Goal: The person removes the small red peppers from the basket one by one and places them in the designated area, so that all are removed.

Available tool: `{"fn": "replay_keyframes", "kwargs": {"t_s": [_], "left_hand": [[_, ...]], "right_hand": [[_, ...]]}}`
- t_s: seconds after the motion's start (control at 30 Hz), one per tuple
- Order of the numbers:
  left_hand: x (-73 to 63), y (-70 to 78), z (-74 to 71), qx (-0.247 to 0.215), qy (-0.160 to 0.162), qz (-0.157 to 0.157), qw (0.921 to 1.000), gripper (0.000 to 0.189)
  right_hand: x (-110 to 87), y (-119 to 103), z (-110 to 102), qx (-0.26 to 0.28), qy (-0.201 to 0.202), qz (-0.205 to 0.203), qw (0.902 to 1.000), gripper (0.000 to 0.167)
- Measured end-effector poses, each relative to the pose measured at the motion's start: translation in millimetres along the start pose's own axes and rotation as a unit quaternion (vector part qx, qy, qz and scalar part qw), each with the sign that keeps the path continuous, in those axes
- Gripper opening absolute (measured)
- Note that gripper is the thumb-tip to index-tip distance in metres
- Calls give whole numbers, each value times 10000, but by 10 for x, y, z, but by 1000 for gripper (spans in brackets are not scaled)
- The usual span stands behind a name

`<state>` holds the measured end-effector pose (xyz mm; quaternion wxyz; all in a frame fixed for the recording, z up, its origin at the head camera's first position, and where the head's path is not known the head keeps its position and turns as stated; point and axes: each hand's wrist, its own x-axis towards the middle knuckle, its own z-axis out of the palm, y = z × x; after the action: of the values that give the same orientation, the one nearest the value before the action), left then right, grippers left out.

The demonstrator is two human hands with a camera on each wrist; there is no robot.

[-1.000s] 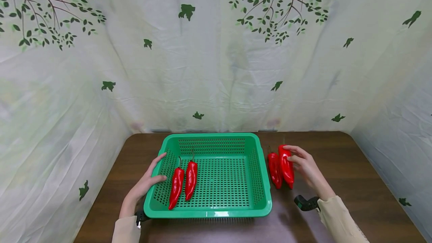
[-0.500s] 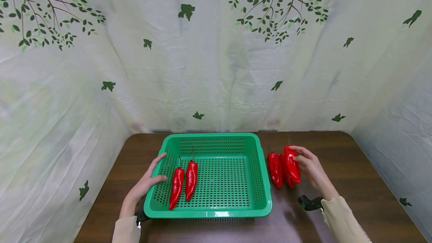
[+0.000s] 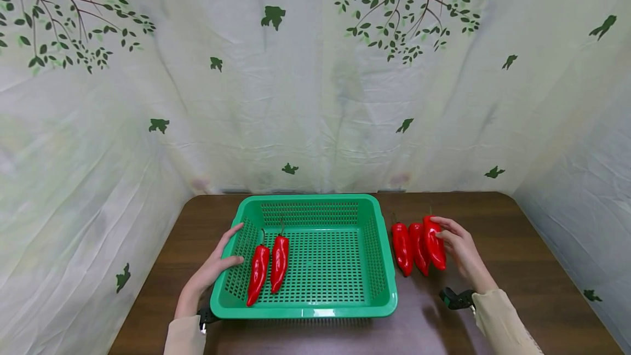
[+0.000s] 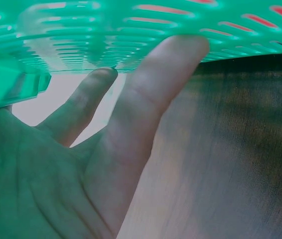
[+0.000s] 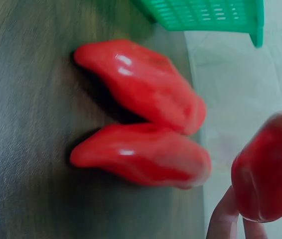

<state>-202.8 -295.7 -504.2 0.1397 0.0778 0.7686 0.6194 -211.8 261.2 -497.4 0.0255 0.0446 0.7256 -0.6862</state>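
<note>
My left hand (image 3: 213, 266) grips the left rim of a green plastic basket (image 3: 315, 311), with thumb and forefinger over the edge. Underneath, in the left wrist view, other fingers (image 4: 131, 119) extend against the slotted basket wall (image 4: 111, 20). Two red peppers, one left (image 3: 258, 275) and one right (image 3: 279, 264), lie side by side in the basket's left part. To the right of the basket, my right hand (image 3: 459, 248) holds a red pepper (image 3: 434, 242) by its upper end. Close beside it, two more peppers (image 5: 141, 154) (image 5: 141, 87) lie on the table.
The dark wooden table (image 3: 522, 267) extends to the right of my arm. A pale curtain (image 3: 315, 97) printed with leaves and branches hangs behind and around it. My right wrist carries a black strapped device (image 3: 457, 298).
My right hand has moved right with its pepper, away from the peppers beside it. One pepper that was hidden behind it now shows. The left hand and basket have stayed put.
</note>
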Motion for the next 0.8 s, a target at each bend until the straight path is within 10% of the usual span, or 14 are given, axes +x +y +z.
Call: {"fn": "replay_keyframes", "kwargs": {"t_s": [0.8], "left_hand": [[7,-8,-1,28,-22,-54,10000,77]], "right_hand": [[90,312,-179,-397,496,288,9976,42]]}}
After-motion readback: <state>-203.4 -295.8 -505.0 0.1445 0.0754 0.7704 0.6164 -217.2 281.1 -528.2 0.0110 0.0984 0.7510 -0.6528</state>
